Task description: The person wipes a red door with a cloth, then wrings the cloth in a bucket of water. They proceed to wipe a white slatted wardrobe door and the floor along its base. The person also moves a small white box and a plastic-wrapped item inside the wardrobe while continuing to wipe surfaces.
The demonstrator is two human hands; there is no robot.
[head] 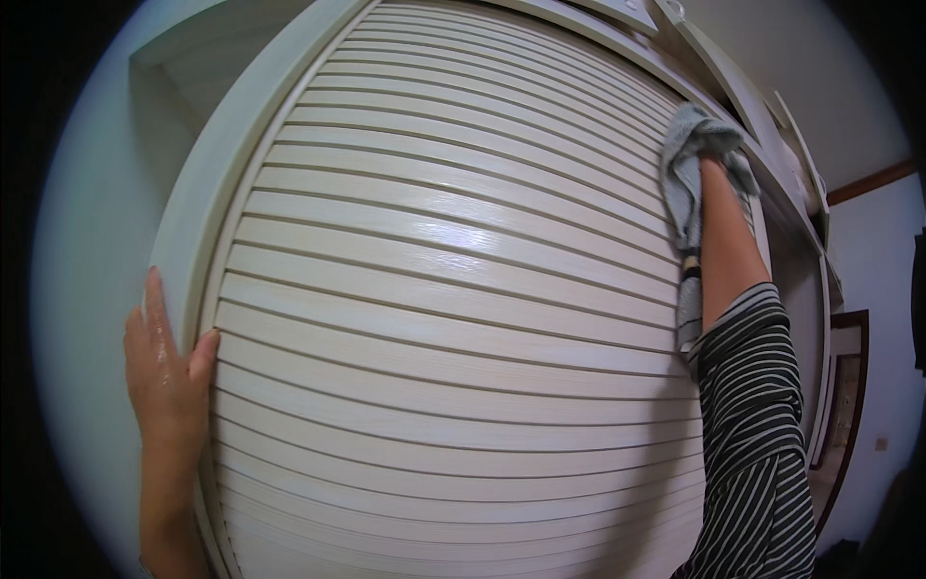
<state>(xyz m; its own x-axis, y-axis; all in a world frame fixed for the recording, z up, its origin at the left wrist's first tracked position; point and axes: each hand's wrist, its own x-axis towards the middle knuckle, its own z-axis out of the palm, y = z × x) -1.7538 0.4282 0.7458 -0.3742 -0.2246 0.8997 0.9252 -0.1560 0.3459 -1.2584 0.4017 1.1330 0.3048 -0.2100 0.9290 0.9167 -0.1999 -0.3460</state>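
Note:
A cream louvred door panel (pixel 448 311) with many horizontal slats fills most of the view before me. At the left, my left hand (pixel 170 362) grips the door's side stile (pixel 189 239), its thumb on the inner moulding and its fingers along the outer edge. The back of this hand looks wet. My right hand (pixel 712 161) reaches to the upper right of the slats, mostly hidden under a grey cloth (pixel 684 163). The cloth lies against the panel, and a striped end hangs down beside my forearm.
A pale wall (pixel 87 304) stands left of the door, with a recess (pixel 163 101) above. Cabinet doors (pixel 731 72) stand ajar at the upper right. Farther right are a dark-framed doorway (pixel 846 405) and a wall outlet or switch (pixel 881 444).

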